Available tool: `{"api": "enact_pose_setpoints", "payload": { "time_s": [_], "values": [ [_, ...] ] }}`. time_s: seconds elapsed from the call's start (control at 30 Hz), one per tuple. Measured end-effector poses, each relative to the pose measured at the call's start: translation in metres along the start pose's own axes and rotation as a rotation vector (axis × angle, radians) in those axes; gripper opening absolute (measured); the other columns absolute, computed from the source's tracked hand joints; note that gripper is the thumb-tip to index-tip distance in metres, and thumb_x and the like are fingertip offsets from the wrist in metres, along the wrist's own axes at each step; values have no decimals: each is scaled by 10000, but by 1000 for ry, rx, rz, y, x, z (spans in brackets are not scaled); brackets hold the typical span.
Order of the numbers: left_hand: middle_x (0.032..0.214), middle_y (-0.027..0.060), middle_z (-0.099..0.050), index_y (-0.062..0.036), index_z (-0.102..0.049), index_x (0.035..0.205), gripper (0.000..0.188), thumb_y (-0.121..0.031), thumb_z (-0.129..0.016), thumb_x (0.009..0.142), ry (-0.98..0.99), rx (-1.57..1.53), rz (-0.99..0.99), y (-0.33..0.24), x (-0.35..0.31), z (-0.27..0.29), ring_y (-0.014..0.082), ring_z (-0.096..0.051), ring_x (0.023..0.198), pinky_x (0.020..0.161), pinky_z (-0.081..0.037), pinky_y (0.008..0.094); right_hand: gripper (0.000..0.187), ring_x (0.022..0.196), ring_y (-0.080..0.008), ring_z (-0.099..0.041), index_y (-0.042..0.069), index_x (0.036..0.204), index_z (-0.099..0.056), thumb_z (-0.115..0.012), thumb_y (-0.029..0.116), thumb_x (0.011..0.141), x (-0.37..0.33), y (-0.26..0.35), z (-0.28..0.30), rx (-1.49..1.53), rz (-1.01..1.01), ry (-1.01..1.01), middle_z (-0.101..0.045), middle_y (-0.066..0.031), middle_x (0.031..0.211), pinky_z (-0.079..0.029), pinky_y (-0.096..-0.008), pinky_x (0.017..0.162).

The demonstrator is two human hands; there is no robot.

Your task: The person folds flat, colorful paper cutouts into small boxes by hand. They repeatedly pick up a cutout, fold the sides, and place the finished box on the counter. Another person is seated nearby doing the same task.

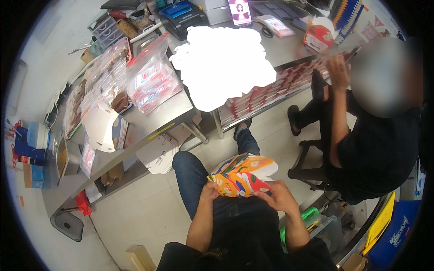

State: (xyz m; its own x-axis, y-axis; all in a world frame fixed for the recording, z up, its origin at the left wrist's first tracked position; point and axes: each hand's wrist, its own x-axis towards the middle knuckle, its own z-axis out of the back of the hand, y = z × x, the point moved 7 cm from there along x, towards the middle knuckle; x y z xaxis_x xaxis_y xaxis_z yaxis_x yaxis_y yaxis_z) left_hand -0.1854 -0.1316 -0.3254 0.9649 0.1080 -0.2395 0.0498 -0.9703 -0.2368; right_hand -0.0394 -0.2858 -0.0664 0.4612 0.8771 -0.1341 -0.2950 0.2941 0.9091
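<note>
Over my lap I hold a partly folded paper food box [239, 181], orange with red, blue, green and white patterns and a white rounded flap. My left hand [209, 191] grips its left lower corner, the thumb on the near face. At the right lower edge my right hand [276, 196] pinches the card between thumb and fingers. The fingertips behind the card are hidden. A similar box, white inside [101, 126], stands on the left table's edge, and a red and white one [319, 35] is on the far table.
Clear bags with red and white packs [153, 77] lie on the metal table [156, 118]. A blank white patch hides the middle of the far table. To my right a person in black [379, 149] sits on a stool. A green-rimmed plastic bin [323, 230] stands near my right elbow.
</note>
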Motion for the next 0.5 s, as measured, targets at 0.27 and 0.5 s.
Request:
{"api": "enact_pose_setpoints", "payload": {
  "time_s": [0.27,0.5],
  "values": [
    [1326,155,-590,9,-467,1382,743,-213,-758,735,82,6,-51,-1,3,1,296,-599,1191,1020,-481,467,404,1020,-397,-613,17,1220,-597,-703,194,872,1,-28,-35,-56,38,210,-648,-233,1092,-476,-422,873],
    [1255,113,-638,-37,-564,1289,653,-285,-775,723,-91,-36,-24,10,-10,72,319,-617,1135,985,-491,510,788,1346,-245,-442,54,1540,-232,-684,214,914,-19,-70,-64,763,127,730,-380,-140,1528,-327,-333,1111]
  ]
}}
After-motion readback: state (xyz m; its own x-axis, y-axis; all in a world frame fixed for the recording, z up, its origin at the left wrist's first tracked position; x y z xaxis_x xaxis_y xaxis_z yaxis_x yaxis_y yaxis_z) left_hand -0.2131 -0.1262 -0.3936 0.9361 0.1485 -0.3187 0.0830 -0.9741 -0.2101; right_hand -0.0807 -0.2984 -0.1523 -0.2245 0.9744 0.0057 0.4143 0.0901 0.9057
